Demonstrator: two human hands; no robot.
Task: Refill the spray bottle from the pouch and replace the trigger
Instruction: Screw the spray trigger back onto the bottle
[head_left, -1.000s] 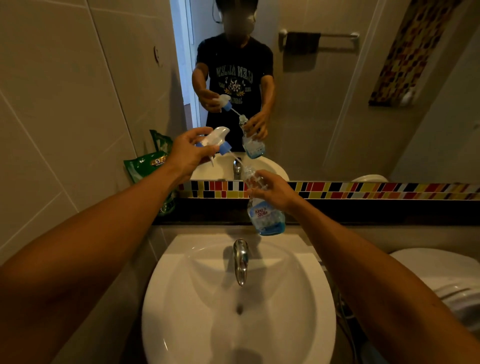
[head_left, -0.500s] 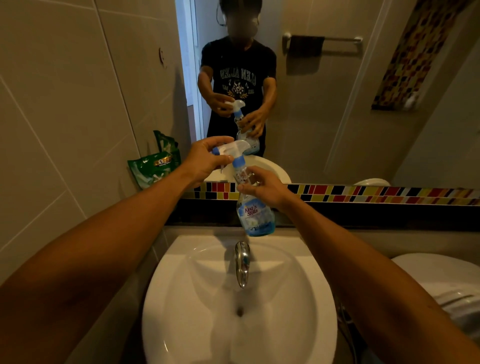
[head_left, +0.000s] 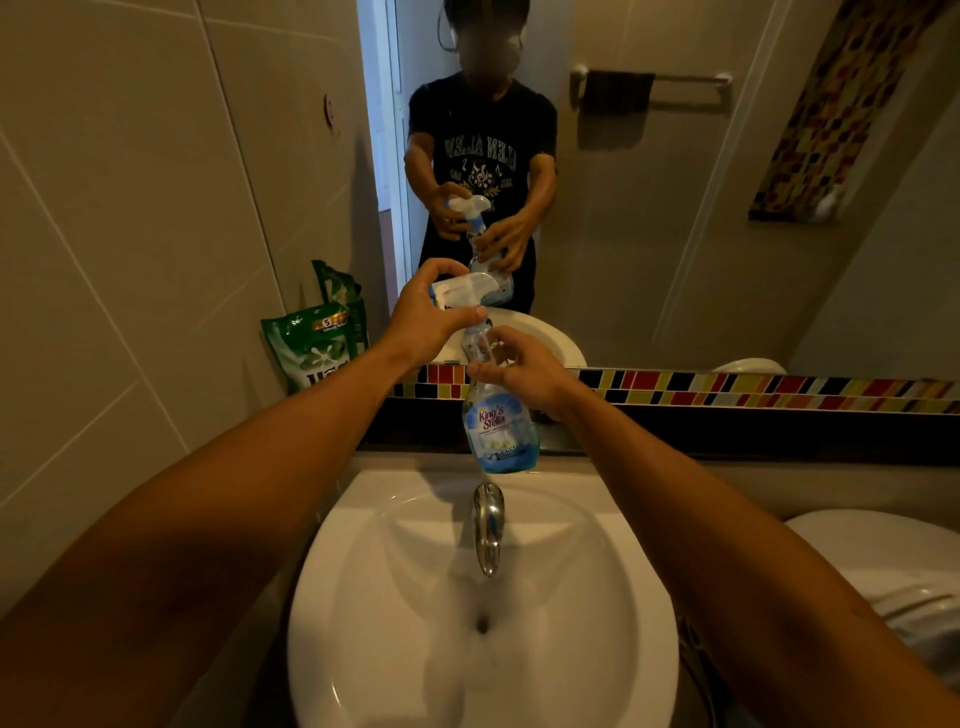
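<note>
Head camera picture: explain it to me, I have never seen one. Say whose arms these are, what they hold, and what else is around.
The camera sits on a person's head and looks forward and down, so the two arms are the wearer's own. The mirror ahead reflects that same person. The right hand grips the neck of a clear spray bottle with blue liquid at the bottom, held above the white sink and its tap. The left hand holds the white trigger at the bottle's mouth. A green pouch leans against the wall on the left.
</note>
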